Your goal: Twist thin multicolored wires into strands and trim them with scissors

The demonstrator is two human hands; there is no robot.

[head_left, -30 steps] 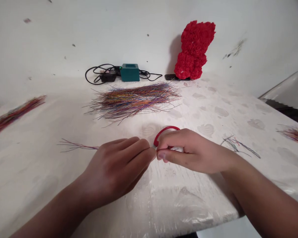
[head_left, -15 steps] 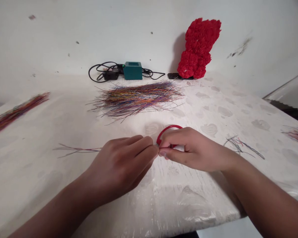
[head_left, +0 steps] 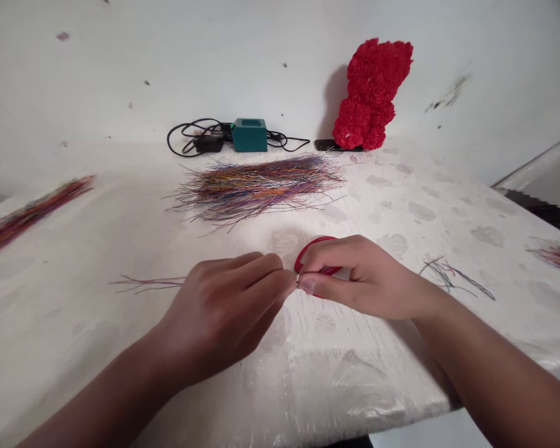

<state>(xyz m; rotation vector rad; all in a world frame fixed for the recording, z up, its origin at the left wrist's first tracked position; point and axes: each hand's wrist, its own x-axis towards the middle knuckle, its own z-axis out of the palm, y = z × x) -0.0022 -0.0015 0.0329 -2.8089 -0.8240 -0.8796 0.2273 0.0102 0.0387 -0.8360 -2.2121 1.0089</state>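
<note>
Two bare hands meet over a pale patterned surface (head_left: 135, 242), the left hand (head_left: 236, 305) closed in a pinch on a few thin coloured wires (head_left: 161, 283), whose free ends splay out toward 9 o'clock, and the right hand (head_left: 354, 280) pinched thumb to finger at what appears to be their other end. Half a second ago the fingertips met; now a slight gap has opened, a tiny bright bit shows in it, and the splayed ends lie a little closer to the left hand, suggesting the handling is centred on that end of the strands. A red loop (head_left: 299, 261) curves behind the right hand's fingers; whether that hand grips it too cannot be told. Measured from the fingertips, with 12 o'clock straight ahead, loose wire pieces (head_left: 452, 277) lie at 3 o'clock, beyond them a wire bundle (head_left: 557, 256) at the picture's edge, and a longer bundle (head_left: 37, 214) just past 9. A large multicoloured pile (head_left: 261, 186) spreads at 11. At the back, a teal box (head_left: 249, 135) among black cables (head_left: 180, 143) stands past the pile, also near 11, and a red flower-covered figure (head_left: 368, 93) leans near 1 against the marked wall (head_left: 214, 68).
</note>
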